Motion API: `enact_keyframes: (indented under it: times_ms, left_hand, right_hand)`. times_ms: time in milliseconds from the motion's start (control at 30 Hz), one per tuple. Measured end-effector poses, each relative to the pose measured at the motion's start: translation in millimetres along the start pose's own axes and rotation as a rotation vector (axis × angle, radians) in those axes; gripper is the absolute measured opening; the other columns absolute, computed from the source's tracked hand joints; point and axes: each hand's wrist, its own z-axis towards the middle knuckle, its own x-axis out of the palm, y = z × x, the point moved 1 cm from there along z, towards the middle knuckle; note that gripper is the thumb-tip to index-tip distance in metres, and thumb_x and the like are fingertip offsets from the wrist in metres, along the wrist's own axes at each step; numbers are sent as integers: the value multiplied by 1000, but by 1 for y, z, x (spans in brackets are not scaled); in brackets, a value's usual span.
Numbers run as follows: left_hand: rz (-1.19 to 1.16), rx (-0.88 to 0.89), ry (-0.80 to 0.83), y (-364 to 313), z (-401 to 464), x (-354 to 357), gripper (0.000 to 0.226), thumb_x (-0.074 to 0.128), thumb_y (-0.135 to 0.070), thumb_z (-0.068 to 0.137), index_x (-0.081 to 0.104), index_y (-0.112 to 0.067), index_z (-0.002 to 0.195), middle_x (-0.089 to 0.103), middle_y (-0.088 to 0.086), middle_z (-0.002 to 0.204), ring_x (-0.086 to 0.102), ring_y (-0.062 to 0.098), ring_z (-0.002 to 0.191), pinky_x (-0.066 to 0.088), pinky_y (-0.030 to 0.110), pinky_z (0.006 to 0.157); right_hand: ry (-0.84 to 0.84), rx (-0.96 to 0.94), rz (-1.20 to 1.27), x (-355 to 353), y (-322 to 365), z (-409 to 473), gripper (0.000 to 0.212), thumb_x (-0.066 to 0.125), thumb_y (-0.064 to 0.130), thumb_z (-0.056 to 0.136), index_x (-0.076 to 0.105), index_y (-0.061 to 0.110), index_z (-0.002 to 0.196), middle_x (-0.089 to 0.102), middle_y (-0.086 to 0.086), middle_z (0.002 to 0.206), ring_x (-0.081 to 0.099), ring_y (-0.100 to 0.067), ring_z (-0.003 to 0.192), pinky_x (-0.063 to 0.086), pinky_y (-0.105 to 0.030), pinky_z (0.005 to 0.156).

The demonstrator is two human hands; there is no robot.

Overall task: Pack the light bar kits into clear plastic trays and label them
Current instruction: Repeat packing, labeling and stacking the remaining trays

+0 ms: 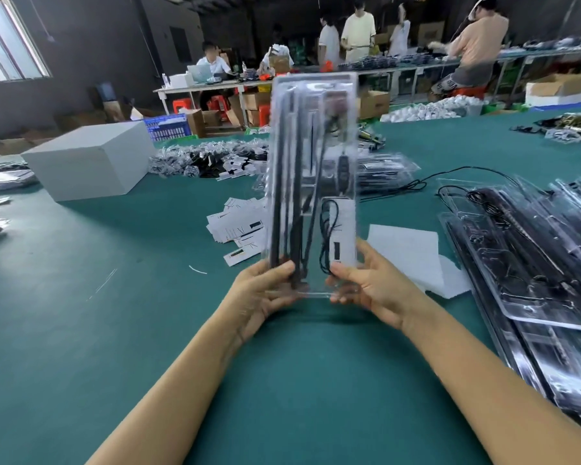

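A clear plastic tray (pixel 312 156) packed with black light bars, a cable and a white label card stands upright above the green table (pixel 148 330), blurred by motion. My left hand (pixel 265 293) grips its lower left corner, thumb on the front. At the lower right corner my right hand (pixel 366 286) holds it the same way. A heap of white label cards (pixel 237 223) lies on the table just left of the tray. More trays holding black light bars (pixel 530 270) are stacked at the right.
A white box (pixel 91 159) stands at the left. Bagged black parts (pixel 208 161) are piled behind the tray. White foam sheets (pixel 413 253) lie to the right of my hands. Several people work at benches in the background.
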Motion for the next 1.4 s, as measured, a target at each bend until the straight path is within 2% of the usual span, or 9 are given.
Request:
enact_keyframes:
  times_ms: [100, 200, 300, 433, 567, 733, 833, 1000, 1400]
  left_hand:
    - [30, 0, 3, 3, 0, 1, 37, 67, -2, 73, 62, 0, 110, 71, 20, 104, 71, 31, 84, 60, 41, 71]
    - [83, 27, -49, 5, 1, -1, 33, 61, 4, 83, 58, 3, 116, 70, 20, 106, 70, 32, 82, 60, 41, 73]
    - [68, 49, -74, 6, 2, -1, 29, 58, 4, 87, 57, 3, 116, 71, 18, 102, 70, 31, 80, 61, 39, 70]
    - [31, 102, -52, 7, 1, -2, 28, 57, 5, 88, 58, -1, 115, 72, 15, 104, 71, 29, 83, 59, 35, 67]
    - [27, 124, -46, 8, 1, 1, 31, 55, 7, 89, 54, 1, 119, 71, 16, 106, 71, 26, 84, 58, 32, 66]
    - [17, 125, -32, 8, 2, 2, 31, 55, 7, 88, 53, 2, 119, 71, 15, 101, 71, 27, 80, 58, 32, 66]
    - [11, 131, -26, 9, 2, 3, 31, 56, 7, 88, 55, 0, 118, 71, 16, 102, 71, 28, 81, 58, 33, 67]
    - [10, 141, -24, 10, 2, 3, 29, 56, 6, 87, 55, -2, 115, 71, 16, 104, 70, 31, 84, 58, 35, 70]
    - [-3, 161, -5, 10, 1, 2, 34, 63, -3, 83, 55, -4, 116, 70, 16, 107, 69, 31, 90, 57, 36, 74]
  right_hand:
    - [12, -4, -51, -1, -3, 3, 25, 60, 7, 91, 61, 17, 115, 64, -14, 81, 57, -22, 57, 46, -26, 52]
    - [1, 45, 20, 0, -9, 5, 22, 63, 7, 89, 62, 11, 111, 69, -11, 81, 64, -16, 56, 49, -21, 48]
    - [0, 84, 37, -2, -11, 5, 15, 63, 0, 88, 64, 4, 102, 70, -14, 88, 66, -15, 60, 53, -19, 53]
    - [-42, 155, 77, -3, -12, 8, 8, 63, 1, 87, 63, -4, 94, 68, -18, 83, 67, -20, 64, 58, -22, 62]
    - [-73, 169, 70, -1, -10, 8, 8, 63, -3, 87, 60, -4, 94, 67, -18, 77, 67, -23, 63, 59, -26, 59]
    - [-156, 139, 19, 6, -11, 8, 6, 59, -4, 90, 56, 0, 89, 62, -17, 73, 62, -17, 52, 55, -22, 51]
    - [-198, 134, -11, 7, -12, 8, 12, 57, -4, 92, 55, 4, 82, 61, -13, 69, 60, -15, 52, 51, -19, 48]
    - [-261, 91, -118, 10, -15, 9, 10, 55, -1, 93, 57, 5, 85, 61, -8, 66, 58, -10, 52, 44, -19, 48]
    - [-213, -24, -317, 8, -12, 6, 13, 55, 5, 95, 58, 9, 82, 62, -5, 69, 59, -7, 54, 44, -17, 48]
